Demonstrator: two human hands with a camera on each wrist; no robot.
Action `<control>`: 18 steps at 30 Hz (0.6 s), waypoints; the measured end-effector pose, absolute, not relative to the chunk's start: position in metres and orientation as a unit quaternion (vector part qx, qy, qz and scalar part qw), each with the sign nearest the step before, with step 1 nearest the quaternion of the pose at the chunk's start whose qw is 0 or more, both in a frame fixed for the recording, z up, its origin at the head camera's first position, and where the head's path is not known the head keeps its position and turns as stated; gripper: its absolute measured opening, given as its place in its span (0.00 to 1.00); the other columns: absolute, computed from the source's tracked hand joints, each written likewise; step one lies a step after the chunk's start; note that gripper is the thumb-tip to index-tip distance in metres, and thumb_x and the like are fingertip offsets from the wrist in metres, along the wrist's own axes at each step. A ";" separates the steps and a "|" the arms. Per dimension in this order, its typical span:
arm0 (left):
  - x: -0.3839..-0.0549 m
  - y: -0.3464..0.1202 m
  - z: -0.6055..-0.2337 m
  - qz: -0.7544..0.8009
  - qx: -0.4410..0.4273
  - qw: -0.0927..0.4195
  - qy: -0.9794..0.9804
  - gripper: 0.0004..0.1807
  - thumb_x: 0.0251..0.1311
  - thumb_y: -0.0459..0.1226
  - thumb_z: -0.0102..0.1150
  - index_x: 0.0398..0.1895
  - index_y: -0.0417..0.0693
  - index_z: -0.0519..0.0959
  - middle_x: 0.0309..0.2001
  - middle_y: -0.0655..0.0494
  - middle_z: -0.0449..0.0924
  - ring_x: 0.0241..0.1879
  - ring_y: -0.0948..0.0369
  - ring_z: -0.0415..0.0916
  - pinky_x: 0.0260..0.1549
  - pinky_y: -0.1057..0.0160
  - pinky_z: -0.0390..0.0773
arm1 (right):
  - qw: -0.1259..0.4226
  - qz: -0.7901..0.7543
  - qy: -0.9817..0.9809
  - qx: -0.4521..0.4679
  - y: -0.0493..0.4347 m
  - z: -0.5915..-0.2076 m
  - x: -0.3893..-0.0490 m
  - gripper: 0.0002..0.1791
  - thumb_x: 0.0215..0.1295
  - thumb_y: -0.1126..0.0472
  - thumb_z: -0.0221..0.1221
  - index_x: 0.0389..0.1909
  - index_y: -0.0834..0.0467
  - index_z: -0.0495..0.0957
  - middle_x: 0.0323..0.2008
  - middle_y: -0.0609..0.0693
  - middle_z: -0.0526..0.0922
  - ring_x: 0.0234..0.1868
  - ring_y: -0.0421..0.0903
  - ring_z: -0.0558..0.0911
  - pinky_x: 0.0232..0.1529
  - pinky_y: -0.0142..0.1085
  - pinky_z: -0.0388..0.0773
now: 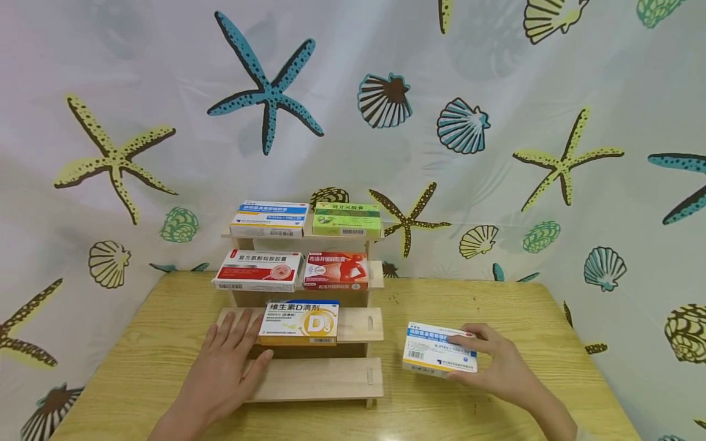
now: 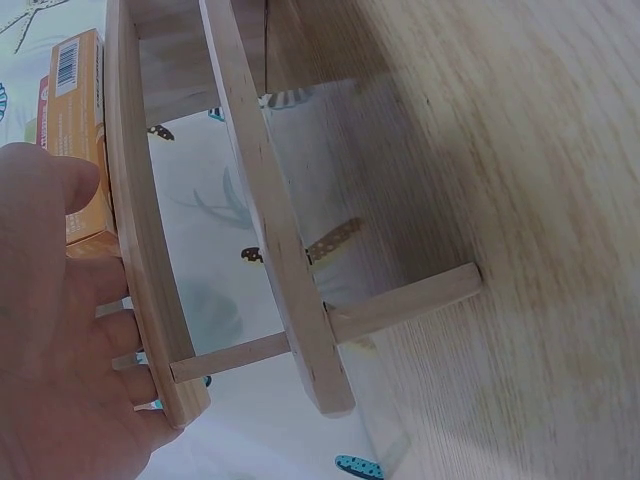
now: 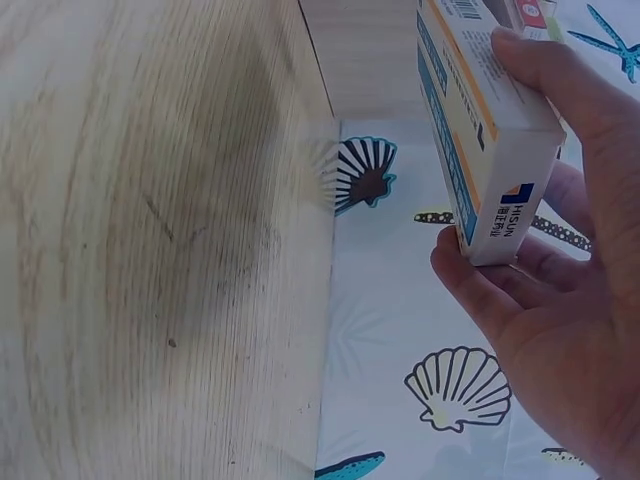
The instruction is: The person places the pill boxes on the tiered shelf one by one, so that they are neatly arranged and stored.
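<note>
A white and blue medicine box is pinched at its right end by my right hand, to the right of the wooden stepped rack. In the right wrist view, the box is gripped between thumb and fingers, its small end facing the camera. My left hand rests with fingers extended on the left part of the rack's third step from the top. Beside its fingers on that step sits a vitamin D3 box. The left wrist view has the left thumb over the orange side of this box.
A white and red box and a red box stand on the second step. On the top step are another white and blue box and a green box. A patterned curtain hangs behind the wooden table.
</note>
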State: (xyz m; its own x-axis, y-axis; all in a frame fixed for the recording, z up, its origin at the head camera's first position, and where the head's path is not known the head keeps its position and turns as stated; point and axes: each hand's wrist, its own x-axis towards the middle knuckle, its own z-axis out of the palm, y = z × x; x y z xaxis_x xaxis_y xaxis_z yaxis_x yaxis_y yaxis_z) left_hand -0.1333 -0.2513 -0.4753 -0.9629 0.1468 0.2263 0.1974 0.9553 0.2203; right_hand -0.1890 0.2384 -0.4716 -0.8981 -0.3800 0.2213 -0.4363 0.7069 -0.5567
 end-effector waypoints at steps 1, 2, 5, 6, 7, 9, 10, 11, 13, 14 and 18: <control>-0.133 -0.251 -0.475 -0.122 -0.088 0.104 -0.983 0.40 0.79 0.59 0.46 0.83 0.44 0.60 0.81 0.37 0.59 0.80 0.32 0.52 0.77 0.29 0.53 | 0.045 0.313 -0.922 0.224 0.237 -0.471 -0.188 0.34 0.49 0.39 0.81 0.60 0.41 0.87 0.63 0.52 0.81 0.61 0.54 0.82 0.55 0.48 0.83; -0.133 -0.252 -0.475 -0.123 -0.088 0.105 -0.983 0.40 0.79 0.59 0.46 0.83 0.44 0.61 0.81 0.37 0.59 0.80 0.32 0.52 0.77 0.29 0.53 | 0.045 0.311 -0.922 0.227 0.236 -0.471 -0.187 0.34 0.49 0.39 0.81 0.60 0.41 0.87 0.62 0.52 0.81 0.61 0.54 0.82 0.55 0.48 0.84; -0.133 -0.252 -0.475 -0.123 -0.089 0.106 -0.983 0.40 0.79 0.59 0.46 0.83 0.44 0.61 0.81 0.37 0.59 0.80 0.32 0.52 0.77 0.29 0.53 | 0.042 0.309 -0.921 0.235 0.233 -0.471 -0.184 0.34 0.49 0.39 0.81 0.60 0.40 0.87 0.63 0.52 0.81 0.60 0.52 0.81 0.54 0.47 0.83; -0.133 -0.252 -0.475 -0.123 -0.089 0.106 -0.983 0.40 0.79 0.59 0.46 0.83 0.43 0.61 0.81 0.37 0.59 0.80 0.32 0.52 0.77 0.29 0.53 | 0.041 0.306 -0.921 0.238 0.231 -0.471 -0.183 0.34 0.49 0.39 0.81 0.60 0.40 0.87 0.63 0.52 0.81 0.59 0.52 0.81 0.54 0.47 0.83; -0.133 -0.252 -0.475 -0.124 -0.088 0.106 -0.983 0.40 0.79 0.59 0.46 0.83 0.43 0.61 0.81 0.37 0.59 0.81 0.32 0.52 0.77 0.29 0.53 | 0.040 0.304 -0.921 0.240 0.230 -0.471 -0.182 0.34 0.49 0.38 0.80 0.60 0.39 0.87 0.63 0.52 0.80 0.59 0.51 0.81 0.54 0.47 0.83; -0.134 -0.252 -0.475 -0.124 -0.088 0.106 -0.983 0.40 0.79 0.58 0.47 0.83 0.43 0.61 0.81 0.37 0.59 0.81 0.32 0.52 0.77 0.29 0.53 | 0.035 0.303 -0.921 0.244 0.226 -0.471 -0.180 0.34 0.50 0.37 0.80 0.61 0.39 0.86 0.63 0.51 0.80 0.59 0.50 0.81 0.55 0.46 0.82; -0.134 -0.252 -0.475 -0.124 -0.089 0.106 -0.983 0.40 0.79 0.58 0.47 0.83 0.43 0.61 0.81 0.37 0.59 0.81 0.32 0.52 0.77 0.29 0.53 | 0.033 0.302 -0.920 0.246 0.224 -0.471 -0.179 0.34 0.50 0.37 0.79 0.61 0.38 0.86 0.63 0.50 0.80 0.59 0.50 0.81 0.55 0.46 0.82; -0.134 -0.252 -0.475 -0.125 -0.089 0.107 -0.982 0.40 0.79 0.58 0.47 0.83 0.43 0.61 0.81 0.37 0.59 0.81 0.32 0.52 0.77 0.29 0.53 | 0.032 0.302 -0.920 0.248 0.223 -0.472 -0.178 0.34 0.50 0.36 0.79 0.60 0.38 0.86 0.63 0.50 0.80 0.58 0.50 0.80 0.55 0.45 0.82; -0.134 -0.252 -0.475 -0.124 -0.089 0.108 -0.982 0.40 0.79 0.59 0.47 0.82 0.43 0.61 0.81 0.37 0.59 0.80 0.32 0.52 0.77 0.29 0.53 | 0.027 0.304 -0.919 0.251 0.219 -0.473 -0.175 0.33 0.51 0.36 0.79 0.60 0.38 0.86 0.63 0.50 0.80 0.59 0.49 0.80 0.55 0.45 0.82; -0.134 -0.252 -0.475 -0.123 -0.090 0.108 -0.982 0.40 0.79 0.59 0.46 0.82 0.43 0.61 0.81 0.37 0.59 0.80 0.32 0.53 0.77 0.29 0.53 | 0.024 0.305 -0.918 0.252 0.218 -0.474 -0.174 0.33 0.51 0.36 0.79 0.60 0.38 0.86 0.63 0.50 0.80 0.59 0.49 0.80 0.56 0.45 0.82; -0.133 -0.252 -0.475 -0.124 -0.091 0.108 -0.982 0.40 0.79 0.59 0.46 0.82 0.43 0.61 0.81 0.37 0.59 0.80 0.32 0.53 0.77 0.29 0.54 | 0.018 0.311 -0.915 0.256 0.211 -0.476 -0.169 0.33 0.51 0.35 0.78 0.60 0.36 0.86 0.64 0.50 0.79 0.59 0.49 0.80 0.56 0.46 0.81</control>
State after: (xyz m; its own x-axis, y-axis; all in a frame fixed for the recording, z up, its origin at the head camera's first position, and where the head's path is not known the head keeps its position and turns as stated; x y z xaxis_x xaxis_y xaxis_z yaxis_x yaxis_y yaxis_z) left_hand -0.1335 -0.2517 -0.4747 -0.9603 0.1512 0.2345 0.2046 0.9531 0.2232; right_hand -0.1686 0.2108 -0.4757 -0.8684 -0.4568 0.1928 -0.4796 0.6753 -0.5604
